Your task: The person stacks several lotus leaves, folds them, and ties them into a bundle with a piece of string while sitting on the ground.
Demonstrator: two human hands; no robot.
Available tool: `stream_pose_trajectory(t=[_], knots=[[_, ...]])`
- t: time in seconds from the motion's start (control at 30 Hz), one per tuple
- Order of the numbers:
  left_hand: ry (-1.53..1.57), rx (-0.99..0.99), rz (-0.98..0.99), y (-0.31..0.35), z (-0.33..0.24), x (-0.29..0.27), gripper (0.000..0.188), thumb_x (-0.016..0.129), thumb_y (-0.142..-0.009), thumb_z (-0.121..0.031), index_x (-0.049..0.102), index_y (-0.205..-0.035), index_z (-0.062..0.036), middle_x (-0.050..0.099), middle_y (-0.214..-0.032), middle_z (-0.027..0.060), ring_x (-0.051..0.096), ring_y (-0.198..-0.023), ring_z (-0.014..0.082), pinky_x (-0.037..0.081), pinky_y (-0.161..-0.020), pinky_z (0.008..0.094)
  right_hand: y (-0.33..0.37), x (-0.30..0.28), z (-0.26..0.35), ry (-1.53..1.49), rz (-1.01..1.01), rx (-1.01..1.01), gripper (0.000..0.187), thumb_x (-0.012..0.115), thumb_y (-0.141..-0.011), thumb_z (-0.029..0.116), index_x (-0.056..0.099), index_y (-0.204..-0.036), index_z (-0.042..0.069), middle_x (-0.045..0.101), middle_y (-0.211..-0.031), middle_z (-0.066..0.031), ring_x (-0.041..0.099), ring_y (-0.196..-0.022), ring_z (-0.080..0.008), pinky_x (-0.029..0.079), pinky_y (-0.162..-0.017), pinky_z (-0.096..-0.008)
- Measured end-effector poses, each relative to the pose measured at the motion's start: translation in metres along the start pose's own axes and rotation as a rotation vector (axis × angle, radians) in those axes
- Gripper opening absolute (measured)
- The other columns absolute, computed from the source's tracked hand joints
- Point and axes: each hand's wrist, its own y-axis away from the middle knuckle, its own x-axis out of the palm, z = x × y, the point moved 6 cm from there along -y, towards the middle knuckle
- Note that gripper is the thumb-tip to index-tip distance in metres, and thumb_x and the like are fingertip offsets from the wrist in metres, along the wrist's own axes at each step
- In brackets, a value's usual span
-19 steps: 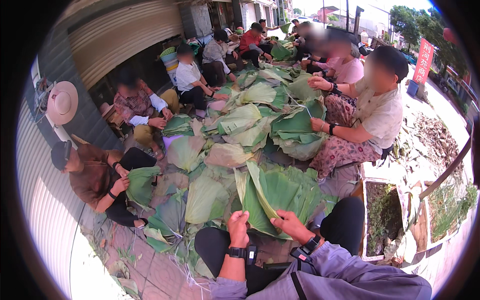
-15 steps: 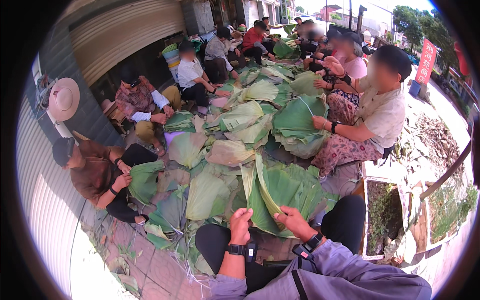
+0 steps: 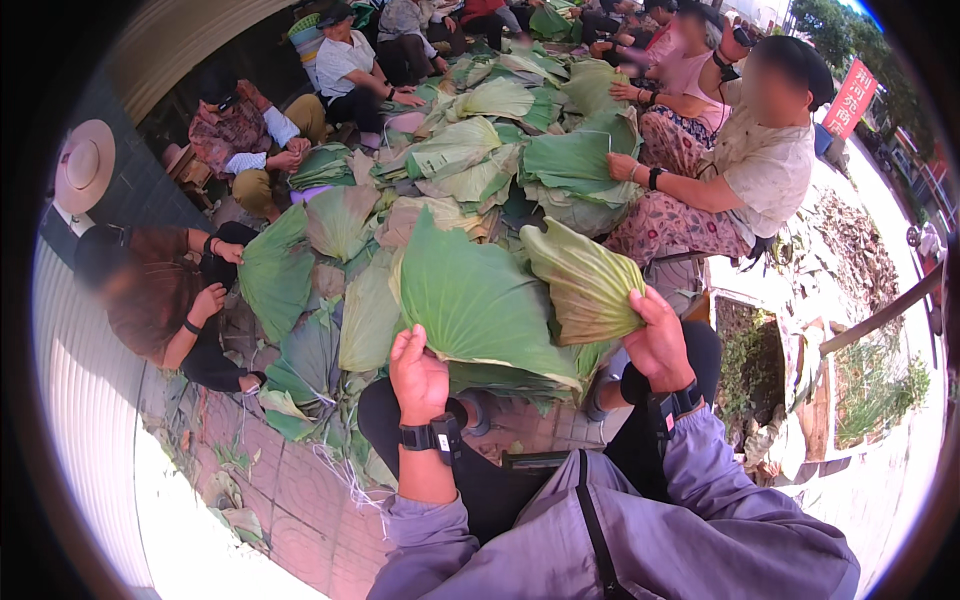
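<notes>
My left hand [image 3: 418, 378] pinches the near left edge of a broad green lotus leaf [image 3: 480, 305], which spreads out flat in front of me. In my right hand [image 3: 660, 342] is a smaller, yellow-green lotus leaf [image 3: 583, 285], gripped at its narrow lower right end, with its wide end tilted up and to the left. The two leaves are side by side, their edges close or overlapping. Beneath them, over my knees, more green leaves [image 3: 510, 380] are layered. My thumbs show on the leaves; some fingers are hidden behind.
A long pile of lotus leaves [image 3: 455, 150] stretches away from me. Co-workers sit along both sides; one at left holds a green leaf [image 3: 277, 272], one at right handles a leaf stack [image 3: 585, 160]. White strings [image 3: 345, 475] lie on the paving. A planter box [image 3: 745, 380] stands at right.
My hands have moved apart and up. The green leaf now lies spread open, and the yellow-green leaf has swung out to the right in my right hand. The view has tilted down.
</notes>
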Motion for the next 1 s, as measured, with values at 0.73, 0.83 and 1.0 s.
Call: stream_pose_trajectory(t=[0.73, 0.83, 1.0], knots=[[0.296, 0.349, -0.371, -0.015, -0.088, -0.063, 0.03, 0.053, -0.102, -0.019, 0.054, -0.125, 0.0004, 0.06, -0.127, 0.0142, 0.054, -0.12, 0.0278, 0.038, -0.109, 0.0476, 0.012, 0.037, -0.109, 1.909, 0.512, -0.53, 0.021, 0.057, -0.08, 0.007, 0.06, -0.101, 0.005, 0.057, -0.098, -0.011, 0.057, -0.096, -0.0307, 0.044, -0.081, -0.0415], [0.31, 0.365, -0.357, -0.016, -0.087, -0.067, 0.03, 0.054, -0.102, -0.018, 0.054, -0.125, 0.0008, 0.059, -0.128, 0.0144, 0.053, -0.121, 0.028, 0.037, -0.11, 0.0485, 0.03, -0.011, -0.16, 1.99, 0.527, -0.425, 0.019, 0.056, -0.082, 0.012, 0.062, -0.1, 0.008, 0.057, -0.098, -0.0105, 0.056, -0.1, -0.0301, 0.042, -0.083, -0.0429], [0.321, 0.366, -0.318, -0.014, -0.088, -0.065, 0.03, 0.056, -0.101, -0.017, 0.054, -0.125, 0.0013, 0.06, -0.127, 0.0145, 0.053, -0.121, 0.0281, 0.037, -0.11, 0.049, 0.026, -0.012, -0.163, 1.96, 0.467, -0.322, 0.018, 0.056, -0.084, 0.014, 0.063, -0.1, 0.008, 0.057, -0.1, -0.011, 0.054, -0.102, -0.0307, 0.042, -0.085, -0.0432]])
